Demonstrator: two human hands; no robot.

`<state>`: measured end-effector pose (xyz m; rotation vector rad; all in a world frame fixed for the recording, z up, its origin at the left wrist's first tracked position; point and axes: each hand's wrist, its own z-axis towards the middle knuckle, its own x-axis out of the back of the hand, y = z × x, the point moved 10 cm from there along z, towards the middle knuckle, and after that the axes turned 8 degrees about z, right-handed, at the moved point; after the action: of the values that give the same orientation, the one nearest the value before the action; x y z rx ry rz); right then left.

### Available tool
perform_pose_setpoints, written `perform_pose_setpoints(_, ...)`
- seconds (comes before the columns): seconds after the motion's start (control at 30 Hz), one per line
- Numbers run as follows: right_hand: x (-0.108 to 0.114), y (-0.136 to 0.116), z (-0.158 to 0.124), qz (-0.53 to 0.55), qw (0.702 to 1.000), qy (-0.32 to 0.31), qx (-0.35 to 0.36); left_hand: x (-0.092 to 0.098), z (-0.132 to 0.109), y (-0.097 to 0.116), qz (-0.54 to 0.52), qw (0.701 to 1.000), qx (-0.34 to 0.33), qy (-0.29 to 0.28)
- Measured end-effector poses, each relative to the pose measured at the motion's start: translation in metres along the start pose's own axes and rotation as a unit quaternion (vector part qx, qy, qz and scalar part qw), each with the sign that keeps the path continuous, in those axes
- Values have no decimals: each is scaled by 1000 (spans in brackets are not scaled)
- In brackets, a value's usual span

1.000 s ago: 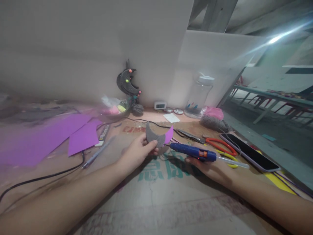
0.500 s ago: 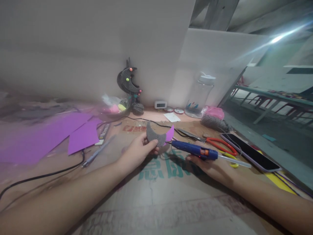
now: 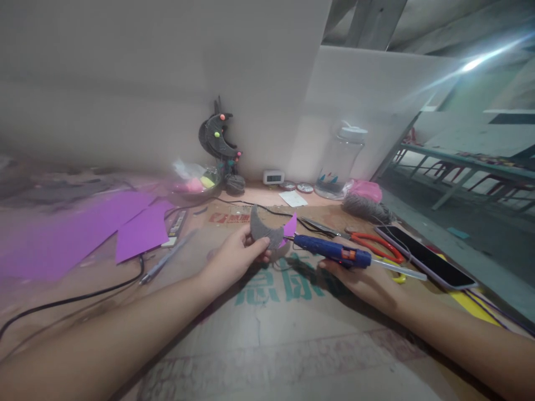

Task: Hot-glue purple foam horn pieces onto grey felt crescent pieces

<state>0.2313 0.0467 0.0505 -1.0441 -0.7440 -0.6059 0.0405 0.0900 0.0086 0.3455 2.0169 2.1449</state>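
Between thumb and fingers, my left hand [image 3: 242,248] pinches a grey crescent moon shape [image 3: 264,231] that looks wrapped in yarn. A purple paper piece [image 3: 290,224] sticks out at the crescent's right tip. My right hand [image 3: 355,275] is wrapped around a blue glue gun [image 3: 330,249], with a clear glue stick [image 3: 399,269] coming out of its back end. The gun's nozzle points left and is at the purple piece, by the crescent's lower right edge; whether it touches cannot be made out.
Purple paper sheets [image 3: 142,231] and a pen [image 3: 161,262] lie left. Orange-handled scissors [image 3: 374,245], a phone [image 3: 426,256] and grey yarn [image 3: 368,209] lie right. Behind stand a bottle [image 3: 338,161], a small clock [image 3: 273,177], a bowl [image 3: 196,186] and a decorated crescent [image 3: 217,136].
The glue gun's rear has dipped slightly and its nozzle stays by the crescent's right end. My left hand's hold is unchanged. The whole view has shifted slightly.
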Motion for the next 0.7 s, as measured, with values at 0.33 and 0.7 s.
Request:
perform_pose_setpoints(0.33,0,5,-1,10,1000,5,5,-3,-1,2,7,1000,-13,-12)
perform_pose_setpoints(0.7,4,4,1,64,997,29,9,-6,-2,4,26,999,-18,-27)
